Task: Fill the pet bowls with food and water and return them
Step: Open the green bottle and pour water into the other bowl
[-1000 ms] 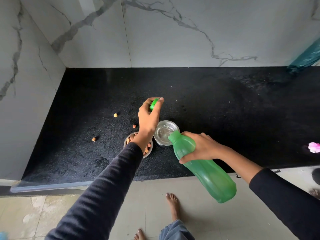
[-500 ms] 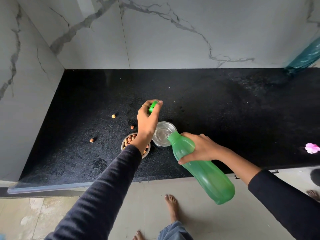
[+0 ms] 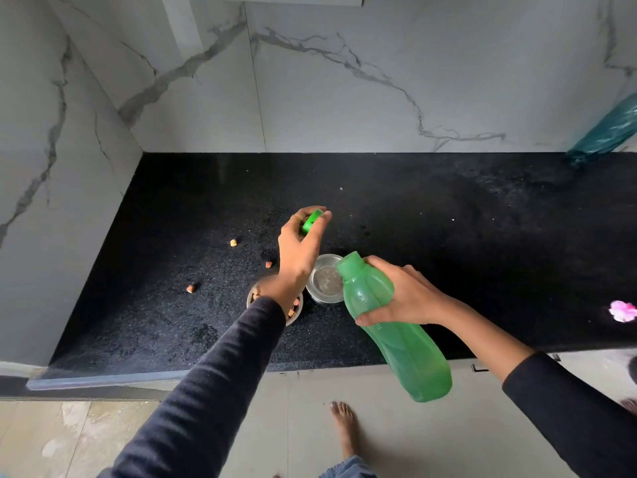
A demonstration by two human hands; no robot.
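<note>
**Water going into the second bowl**

Over at the left wall the marble-look tiles meet the black granite counter [image 3: 448, 208], and a few loose kibble pieces [image 3: 233, 242] lie scattered on the stone. Next comes the food bowl [image 3: 254, 299], a small steel dish with kibble in it, half hidden under the person's forearm. The left hand [image 3: 298, 251] hovers above it, fingers pinched shut around the green cap [image 3: 312, 220].

Just beside the food bowl, nearly touching, sits the water bowl [image 3: 322, 279], steel too, with what looks like a shallow pool in it. The right hand [image 3: 401, 293] is wrapped firmly around the upper body of the green bottle [image 3: 396, 329], which is tilted so its open neck hangs over the bowl's rim.

I'd judge the bottle stiff plastic, fairly light, likely slick if wet; the waisted part where the hand sits is the sensible hold. The bowls look light and rigid, easy to slide on polished stone, and once full the water bowl wants lifting level by its rim with both sides supported.

Further right the counter is bare bar a pink object [image 3: 623, 310] near the edge and a teal bottle [image 3: 606, 132] leaning in the corner. Below, pale floor tiles and a bare foot [image 3: 344, 426].
</note>
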